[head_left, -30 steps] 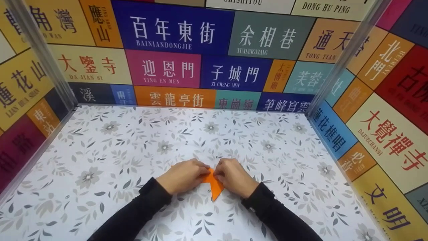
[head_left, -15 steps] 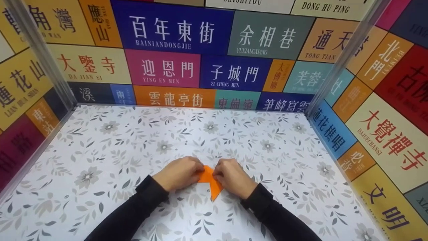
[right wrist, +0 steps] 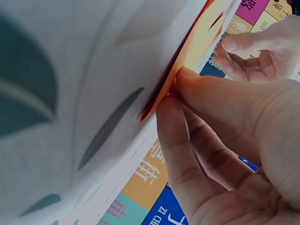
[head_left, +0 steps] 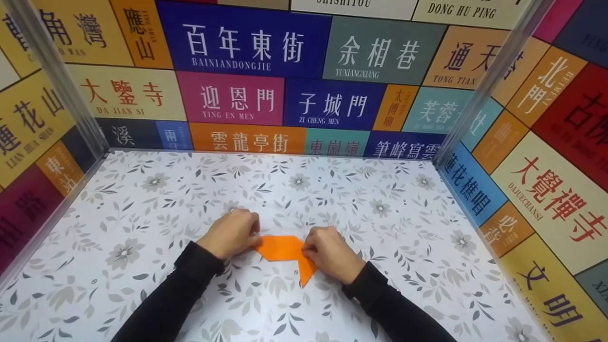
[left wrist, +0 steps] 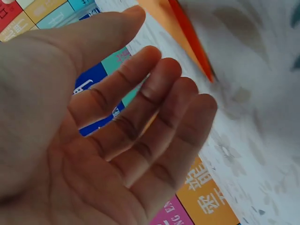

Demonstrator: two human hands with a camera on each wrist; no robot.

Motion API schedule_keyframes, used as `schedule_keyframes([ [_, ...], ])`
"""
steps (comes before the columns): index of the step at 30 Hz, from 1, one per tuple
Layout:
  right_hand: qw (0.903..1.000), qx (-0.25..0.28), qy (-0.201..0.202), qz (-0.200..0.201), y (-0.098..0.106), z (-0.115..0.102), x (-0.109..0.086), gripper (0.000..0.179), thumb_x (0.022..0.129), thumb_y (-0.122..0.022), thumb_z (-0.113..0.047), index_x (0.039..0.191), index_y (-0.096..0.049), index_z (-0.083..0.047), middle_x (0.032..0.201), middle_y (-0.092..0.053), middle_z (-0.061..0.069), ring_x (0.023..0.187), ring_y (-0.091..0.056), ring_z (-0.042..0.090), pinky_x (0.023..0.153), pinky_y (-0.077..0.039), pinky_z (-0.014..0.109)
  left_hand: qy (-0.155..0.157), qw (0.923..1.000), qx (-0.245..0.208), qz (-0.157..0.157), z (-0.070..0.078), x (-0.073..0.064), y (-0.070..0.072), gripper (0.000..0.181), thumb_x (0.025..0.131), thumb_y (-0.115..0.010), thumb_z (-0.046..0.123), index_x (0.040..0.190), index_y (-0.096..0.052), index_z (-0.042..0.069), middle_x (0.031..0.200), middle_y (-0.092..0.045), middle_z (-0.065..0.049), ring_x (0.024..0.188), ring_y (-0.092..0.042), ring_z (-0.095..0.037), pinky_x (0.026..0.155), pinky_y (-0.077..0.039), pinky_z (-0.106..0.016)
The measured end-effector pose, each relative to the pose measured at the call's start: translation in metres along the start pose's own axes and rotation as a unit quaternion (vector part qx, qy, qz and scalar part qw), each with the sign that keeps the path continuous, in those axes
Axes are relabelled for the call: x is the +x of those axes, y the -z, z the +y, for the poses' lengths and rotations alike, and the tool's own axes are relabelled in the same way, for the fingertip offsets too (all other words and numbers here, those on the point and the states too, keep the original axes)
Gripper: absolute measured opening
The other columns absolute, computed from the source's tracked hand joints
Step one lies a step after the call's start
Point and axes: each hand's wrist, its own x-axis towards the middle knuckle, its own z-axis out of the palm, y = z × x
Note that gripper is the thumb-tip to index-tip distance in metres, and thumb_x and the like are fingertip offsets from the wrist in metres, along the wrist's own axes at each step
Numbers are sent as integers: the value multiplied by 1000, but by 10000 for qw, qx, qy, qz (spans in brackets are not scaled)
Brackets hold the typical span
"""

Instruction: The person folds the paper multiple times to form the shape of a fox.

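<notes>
A folded piece of orange paper (head_left: pixel 279 248) lies low on the table, with a wide flat part at the left and a pointed flap (head_left: pixel 305 273) angled toward the person. My right hand (head_left: pixel 333 252) pinches its right end between thumb and index finger, as the right wrist view of the paper (right wrist: pixel 196 52) shows. At the left end is my left hand (head_left: pixel 232 233), its fingers loosely bent. In the left wrist view the thumb of the left hand (left wrist: pixel 117 126) stands apart from the fingers, and the paper (left wrist: pixel 164 15) lies just beyond the fingertips.
A white tabletop (head_left: pixel 190 199) printed with grey flowers and leaves spreads around both hands. Colourful panels with Chinese lettering (head_left: pixel 247 42) rise at the back and both sides. Clear corner strips (head_left: pixel 489 80) join the panels.
My left hand has moved left and slightly away from the person, off the paper's middle, uncovering its wide left part. The right hand keeps its pinch in nearly the same place.
</notes>
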Motion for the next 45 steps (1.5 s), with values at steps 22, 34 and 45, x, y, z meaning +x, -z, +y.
schedule_keyframes([
  [22,9992,198,-335,-104,1,0,-1,8,96,-91,1,101,-93,-6,91,-81,6,86,-77,20,82,-69,30,274,9989,-307,-211,-9,0,-2,24,95,-98,22,93,-77,11,92,-72,-5,86,-63,-22,87,-59,-44],
  [34,9997,175,-154,-48,-4,-1,-5,11,94,-90,7,99,-92,-3,90,-80,7,86,-77,21,82,-68,31,203,9984,-467,-235,-11,-4,-7,27,94,-98,20,91,-71,14,86,-71,-1,80,-62,-20,78,-56,-39],
  [45,9992,249,-308,-40,0,-2,-2,12,93,-90,8,100,-91,-2,91,-81,8,87,-78,21,83,-70,32,57,9988,-438,-195,-8,1,-3,23,92,-97,18,100,-77,11,91,-77,-3,81,-67,-20,81,-60,-44],
])
